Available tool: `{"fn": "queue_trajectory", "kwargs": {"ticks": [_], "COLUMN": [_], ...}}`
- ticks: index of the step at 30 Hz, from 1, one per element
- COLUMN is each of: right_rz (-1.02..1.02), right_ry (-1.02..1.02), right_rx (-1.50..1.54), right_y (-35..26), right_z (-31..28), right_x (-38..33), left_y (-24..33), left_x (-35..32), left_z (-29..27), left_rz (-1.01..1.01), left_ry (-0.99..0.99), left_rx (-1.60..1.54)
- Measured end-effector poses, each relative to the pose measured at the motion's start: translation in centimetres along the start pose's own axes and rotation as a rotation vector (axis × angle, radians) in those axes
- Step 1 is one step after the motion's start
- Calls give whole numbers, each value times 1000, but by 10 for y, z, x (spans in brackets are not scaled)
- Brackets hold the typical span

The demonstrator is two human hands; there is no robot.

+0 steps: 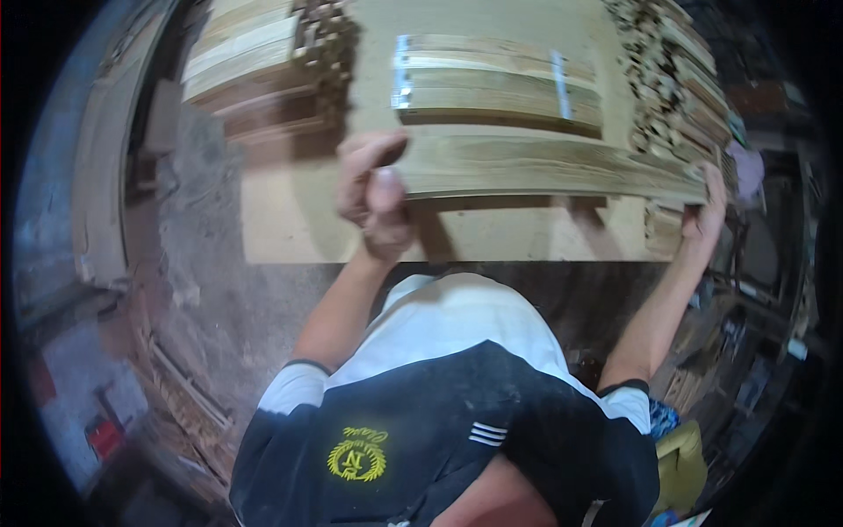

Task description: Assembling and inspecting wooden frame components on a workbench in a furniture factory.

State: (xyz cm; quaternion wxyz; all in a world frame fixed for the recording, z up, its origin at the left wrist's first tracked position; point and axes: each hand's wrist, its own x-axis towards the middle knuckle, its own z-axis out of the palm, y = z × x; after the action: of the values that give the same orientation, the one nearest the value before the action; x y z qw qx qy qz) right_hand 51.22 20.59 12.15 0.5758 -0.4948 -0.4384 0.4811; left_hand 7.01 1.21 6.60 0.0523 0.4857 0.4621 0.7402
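Note:
A long pale wooden board [544, 167] runs level in front of me, above the worktable, with a dark shadow below its near edge. My left hand [378, 193] is at the board's left end, fingers curled and thumb bent, somewhat smeared by motion. Around the right end my right hand [708, 204] is closed, with the fingertips partly hidden. Just beyond the board lies a bundle of similar boards [500, 88], crossed by a shiny band [561, 85] near its right end and another at its left end.
Under all this is a pale worktable [307, 228], whose front edge is close to my body. Stacks of wooden strips stand at the far left [250, 61] and far right [685, 79]. Boards lean along the left wall [110, 176]. A green chair [683, 461] is behind me at right.

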Motion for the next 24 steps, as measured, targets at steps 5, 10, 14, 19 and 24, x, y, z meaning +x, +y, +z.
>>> {"fn": "queue_trajectory", "kwargs": {"ticks": [5, 10, 14, 19, 24], "right_rz": [-51, -76, -102, -119, -27], "right_ry": [-126, -176, -218, -158, -233], "right_rx": [-260, -3, 33, -35, 128], "right_y": [-3, 19, 26, 34, 36], "right_z": [13, 11, 10, 27, 1], "right_x": [22, 20, 14, 18, 27], "left_y": [1, 2, 13, 82, 99], "left_x": [-11, -10, -4, 51, 104], "left_z": [4, 10, 12, -2, 64], "left_rz": [-126, -89, -157, 63, 343], "left_ry": [163, 194, 161, -68, -579], "left_rx": [13, 40, -43, 474, 826]}}
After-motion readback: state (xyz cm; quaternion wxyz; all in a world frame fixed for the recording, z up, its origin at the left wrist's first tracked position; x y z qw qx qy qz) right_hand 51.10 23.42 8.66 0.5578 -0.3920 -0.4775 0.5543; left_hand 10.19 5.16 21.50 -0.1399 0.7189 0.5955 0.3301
